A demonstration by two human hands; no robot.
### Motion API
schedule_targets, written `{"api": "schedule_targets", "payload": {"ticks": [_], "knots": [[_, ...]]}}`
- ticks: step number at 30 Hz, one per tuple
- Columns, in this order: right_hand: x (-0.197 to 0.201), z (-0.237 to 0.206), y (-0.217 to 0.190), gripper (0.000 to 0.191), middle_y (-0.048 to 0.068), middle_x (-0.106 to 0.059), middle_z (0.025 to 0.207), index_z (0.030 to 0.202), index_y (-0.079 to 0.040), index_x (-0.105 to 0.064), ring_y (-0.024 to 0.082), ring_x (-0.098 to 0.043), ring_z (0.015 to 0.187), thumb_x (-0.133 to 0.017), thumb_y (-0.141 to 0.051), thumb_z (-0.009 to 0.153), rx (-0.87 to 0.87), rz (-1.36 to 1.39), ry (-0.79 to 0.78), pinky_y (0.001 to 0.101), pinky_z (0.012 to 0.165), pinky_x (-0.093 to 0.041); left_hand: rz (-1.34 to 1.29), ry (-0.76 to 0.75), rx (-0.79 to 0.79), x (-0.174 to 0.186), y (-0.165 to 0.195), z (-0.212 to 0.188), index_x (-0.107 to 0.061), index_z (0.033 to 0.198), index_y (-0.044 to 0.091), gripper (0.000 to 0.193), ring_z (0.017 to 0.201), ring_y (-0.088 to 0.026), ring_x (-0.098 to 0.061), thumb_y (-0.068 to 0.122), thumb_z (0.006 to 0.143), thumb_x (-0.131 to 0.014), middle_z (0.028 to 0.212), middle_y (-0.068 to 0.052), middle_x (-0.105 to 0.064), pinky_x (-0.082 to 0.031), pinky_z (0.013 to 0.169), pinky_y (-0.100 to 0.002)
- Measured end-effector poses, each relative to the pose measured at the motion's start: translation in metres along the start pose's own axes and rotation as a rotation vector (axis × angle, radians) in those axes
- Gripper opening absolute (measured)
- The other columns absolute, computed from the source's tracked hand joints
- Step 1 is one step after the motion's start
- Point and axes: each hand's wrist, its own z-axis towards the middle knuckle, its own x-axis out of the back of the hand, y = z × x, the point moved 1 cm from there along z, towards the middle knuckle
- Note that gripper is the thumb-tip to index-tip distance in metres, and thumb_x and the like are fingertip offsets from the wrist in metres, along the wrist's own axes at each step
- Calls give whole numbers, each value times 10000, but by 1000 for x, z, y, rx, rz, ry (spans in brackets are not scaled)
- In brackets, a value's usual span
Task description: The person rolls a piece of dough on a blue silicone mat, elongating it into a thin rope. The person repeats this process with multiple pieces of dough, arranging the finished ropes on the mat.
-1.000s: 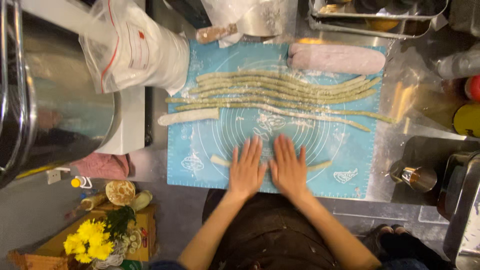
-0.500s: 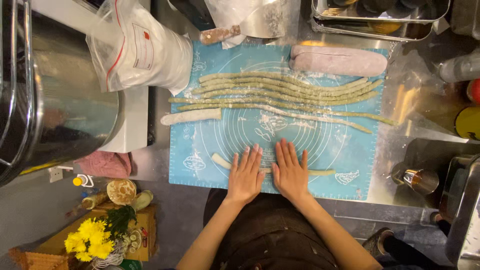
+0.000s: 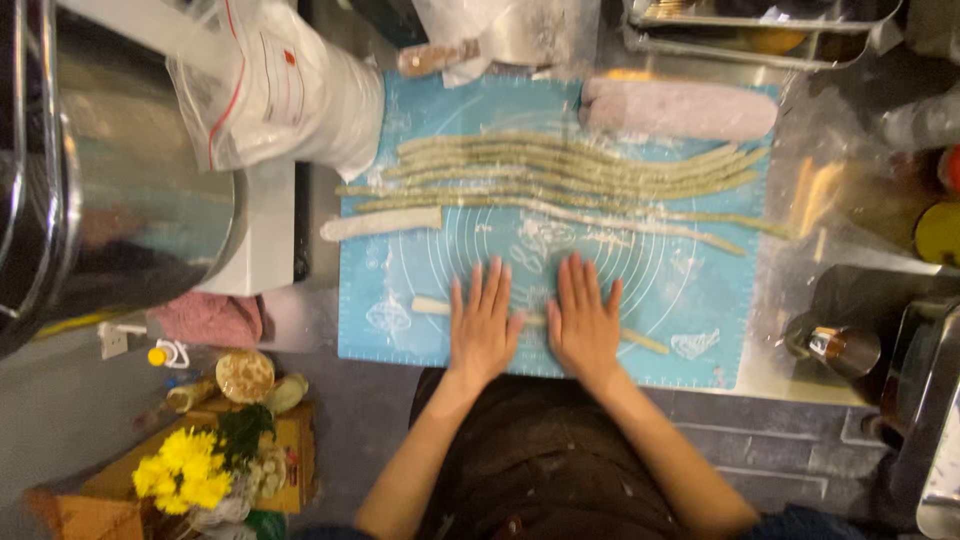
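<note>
I have both palms flat on a thin rope of dough (image 3: 432,306) lying across the near part of the blue silicone mat (image 3: 690,290), my left hand (image 3: 482,328) and right hand (image 3: 583,322) side by side, fingers spread and open, gripping nothing, only pressing down. The rope's pale left end shows past my left hand and its thinner right end pokes out beyond my right hand toward the mat's near edge; the middle is hidden under my palms. To roll this well, I judge I should keep the pressure light and even, and work my hands outward from the centre so the rope lengthens without flattening or tearing. The right end looks thinner than the left, so I would ease off there. Farther up the mat lie the finished ropes (image 3: 570,175), long, greenish and floured, close together, and I want this one to match their thickness. A short pale piece (image 3: 382,224) waits at the mat's left edge, and a pinkish log of dough (image 3: 680,108) rests at the far right corner.
</note>
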Motion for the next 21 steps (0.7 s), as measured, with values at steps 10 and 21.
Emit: {"api": "schedule_targets", "payload": {"ticks": [10, 21], "knots": [[42, 53, 48, 680, 238, -121, 1736, 1657, 42, -176, 429, -65, 1613, -387, -262, 1086, -209, 86, 119, 638, 1244, 58, -13, 270, 31, 62, -58, 99, -197, 1668, 86, 667, 1615, -398, -119, 334, 1086, -409, 1742, -149, -162, -33, 1290, -609], [15, -45, 26, 659, 185, -282, 1682, 1603, 2, -322, 371, -255, 1566, -430, -316, 1036, -85, -36, -2, 647, 1254, -56, 147, 54, 1, 30, -56, -38, -319, 1584, 16, 678, 1551, -376, -229, 343, 1016, -493, 1681, -177, -237, -177, 1250, -549]]}}
